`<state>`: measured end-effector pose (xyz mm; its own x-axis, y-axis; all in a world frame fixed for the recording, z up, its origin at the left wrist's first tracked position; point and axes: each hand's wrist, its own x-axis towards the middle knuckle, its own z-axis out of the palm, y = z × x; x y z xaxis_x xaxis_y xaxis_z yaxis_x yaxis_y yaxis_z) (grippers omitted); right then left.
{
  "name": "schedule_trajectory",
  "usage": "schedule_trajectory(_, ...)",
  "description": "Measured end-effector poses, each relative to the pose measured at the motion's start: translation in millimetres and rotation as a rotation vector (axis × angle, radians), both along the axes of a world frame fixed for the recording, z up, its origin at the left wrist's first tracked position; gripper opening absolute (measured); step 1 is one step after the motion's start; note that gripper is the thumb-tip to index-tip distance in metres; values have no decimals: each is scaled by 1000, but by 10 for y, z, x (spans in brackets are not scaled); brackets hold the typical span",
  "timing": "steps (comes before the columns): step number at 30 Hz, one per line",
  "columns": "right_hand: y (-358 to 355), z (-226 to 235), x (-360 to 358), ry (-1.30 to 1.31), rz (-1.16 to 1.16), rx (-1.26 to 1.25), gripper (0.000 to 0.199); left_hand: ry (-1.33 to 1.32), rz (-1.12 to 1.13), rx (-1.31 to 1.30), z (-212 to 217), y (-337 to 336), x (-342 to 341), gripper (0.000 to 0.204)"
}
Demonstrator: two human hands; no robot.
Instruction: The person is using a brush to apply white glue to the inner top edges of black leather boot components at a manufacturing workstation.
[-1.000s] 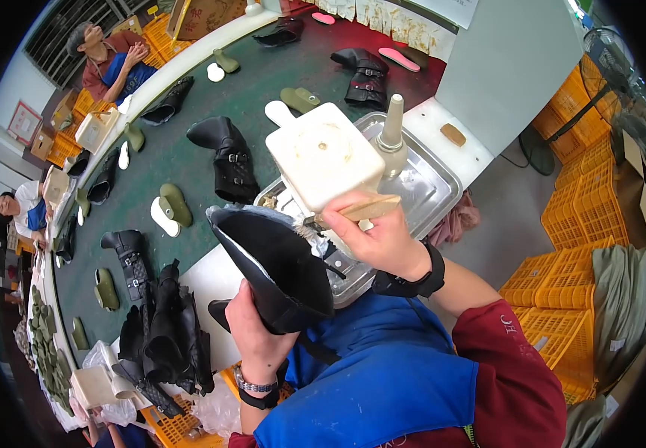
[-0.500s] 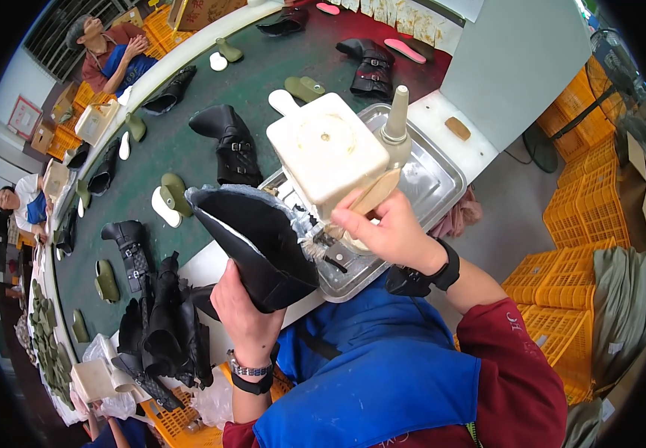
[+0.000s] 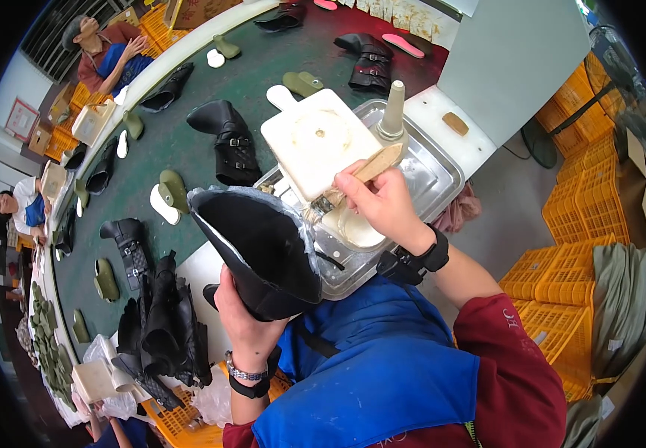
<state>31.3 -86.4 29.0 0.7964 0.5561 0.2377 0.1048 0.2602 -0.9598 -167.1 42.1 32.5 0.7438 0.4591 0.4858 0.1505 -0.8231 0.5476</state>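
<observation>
My left hand (image 3: 248, 317) is closed round a black boot shaft (image 3: 282, 295), holding it tilted with its wide opening up. A pale, greyish edge runs round that opening. In my right hand (image 3: 386, 205) is a brush (image 3: 376, 163), pinched by its flat wooden handle. Its frayed bristles hang just beside the boot's rim, at the near corner of a cream lidded box (image 3: 323, 138). Below my right fingers shows a pale round opening of the box. A metal tray (image 3: 442, 175) lies under the box, and a bottle with a conical nozzle (image 3: 393, 112) stands in it.
Black boots (image 3: 233, 149), green shoe parts (image 3: 173, 188) and white insoles (image 3: 164, 207) lie on the curved green table (image 3: 211, 75). Several black boot pieces (image 3: 162, 328) are heaped at left. Orange crates (image 3: 547, 299) stack at right. Co-workers (image 3: 114, 56) are across the table.
My right hand has lifted the brush up and away from the boot's rim. The boot has turned slightly, so its opening shows wider.
</observation>
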Motion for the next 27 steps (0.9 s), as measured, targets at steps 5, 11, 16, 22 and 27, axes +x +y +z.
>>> schedule_trajectory(5, -74, 56, 68, 47, -50, -69, 21, 10, 21, 69, -59, 35, -18, 88)
schedule_trajectory(11, -71, 132, -38, 225, 105, 22, 20, 5, 19, 121, -88, 53, -47, 89)
schedule_trajectory(16, -93, 89, -58, 121, 32, -40, 15, 75, 48, 224, -88, 121, -110, 95)
schedule_trajectory(22, -46, 144, -267, -363, 168, 32, 5, -33, 22, 303, -86, 146, -86, 80)
schedule_trajectory(27, -87, 114, -392, -304, 394, -111, 4, -54, 51, 440, -88, 229, -132, 78)
